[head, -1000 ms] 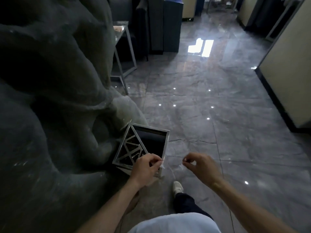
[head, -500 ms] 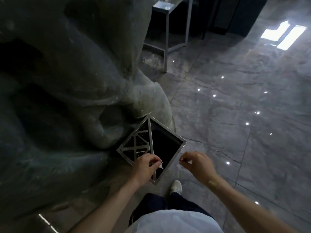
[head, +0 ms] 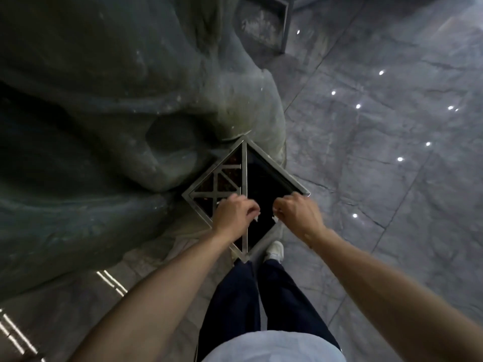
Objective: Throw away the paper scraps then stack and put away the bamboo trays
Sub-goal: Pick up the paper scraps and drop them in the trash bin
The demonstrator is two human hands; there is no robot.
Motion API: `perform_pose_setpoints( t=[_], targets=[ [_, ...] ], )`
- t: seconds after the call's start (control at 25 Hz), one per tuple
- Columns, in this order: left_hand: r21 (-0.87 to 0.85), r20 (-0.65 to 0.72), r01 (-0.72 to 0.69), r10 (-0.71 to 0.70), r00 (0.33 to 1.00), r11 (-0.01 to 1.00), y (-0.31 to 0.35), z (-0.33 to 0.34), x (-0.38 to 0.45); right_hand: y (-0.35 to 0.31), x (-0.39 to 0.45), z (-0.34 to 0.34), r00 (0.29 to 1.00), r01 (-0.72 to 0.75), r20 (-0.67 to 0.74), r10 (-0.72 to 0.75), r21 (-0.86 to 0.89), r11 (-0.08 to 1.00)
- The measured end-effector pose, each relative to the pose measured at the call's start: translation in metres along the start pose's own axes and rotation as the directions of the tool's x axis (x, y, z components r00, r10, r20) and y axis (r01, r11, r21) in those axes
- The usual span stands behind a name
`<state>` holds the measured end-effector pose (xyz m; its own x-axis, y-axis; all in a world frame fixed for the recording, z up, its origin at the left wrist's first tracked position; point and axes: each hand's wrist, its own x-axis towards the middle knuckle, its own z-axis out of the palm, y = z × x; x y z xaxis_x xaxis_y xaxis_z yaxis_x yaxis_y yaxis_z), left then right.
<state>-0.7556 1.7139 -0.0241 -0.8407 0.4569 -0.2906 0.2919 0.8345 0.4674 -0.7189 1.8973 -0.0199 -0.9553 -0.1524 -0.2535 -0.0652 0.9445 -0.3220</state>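
A square steel waste bin stands on the floor below me, against a big grey rock form. Its left half has a metal lattice, its right half is a dark opening. My left hand hovers over the bin's near middle, fingers pinched on a small white paper scrap. My right hand is over the opening's near right edge, also closed on a small white paper scrap. Both scraps hang over the dark opening. No bamboo trays are in view.
The large sculpted rock fills the left and top. A metal-framed stand is at the top. Glossy grey tiled floor spreads to the right. My legs and a white shoe are just behind the bin.
The view has tilted down and closer over the bin. Both hands have moved forward from the bin's near edge to above its opening, still pinching the scraps.
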Motion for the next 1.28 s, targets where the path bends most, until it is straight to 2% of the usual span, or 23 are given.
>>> perform_pose_setpoints(
  t=[0.24, 0.56, 0.72, 0.96, 1.12, 1.28],
  targets=[
    [0.136, -0.021, 0.029, -0.026, 0.999, 0.990, -0.010, 0.017, 0.034, 0.000, 0.049, 0.029, 0.994, -0.064, 0.089, 0.066, -0.026, 0.998],
    [0.335, 0.070, 0.023, -0.049, 0.996, 0.942, -0.020, 0.028, 0.049, -0.001, 0.062, 0.055, 0.980, -0.098, 0.160, 0.117, -0.121, 0.988],
    [0.283, 0.107, 0.024, -0.057, 0.993, 0.959, -0.020, 0.025, 0.045, -0.005, 0.054, 0.050, 0.975, -0.123, 0.174, 0.141, -0.108, 0.986],
    [0.157, 0.081, 0.103, -0.117, 0.990, 0.982, -0.014, 0.003, 0.021, -0.009, 0.023, 0.008, 0.963, -0.170, 0.191, 0.192, -0.129, 0.977],
    [0.176, 0.111, 0.160, -0.181, 0.977, 0.971, -0.003, -0.026, 0.001, -0.010, 0.004, -0.036, 0.974, -0.078, 0.194, 0.112, -0.176, 0.981],
    [0.187, 0.075, 0.173, -0.190, 0.979, 0.967, 0.002, -0.064, -0.036, -0.019, -0.008, -0.082, 0.975, 0.146, 0.199, -0.095, -0.260, 0.955]
  ],
)
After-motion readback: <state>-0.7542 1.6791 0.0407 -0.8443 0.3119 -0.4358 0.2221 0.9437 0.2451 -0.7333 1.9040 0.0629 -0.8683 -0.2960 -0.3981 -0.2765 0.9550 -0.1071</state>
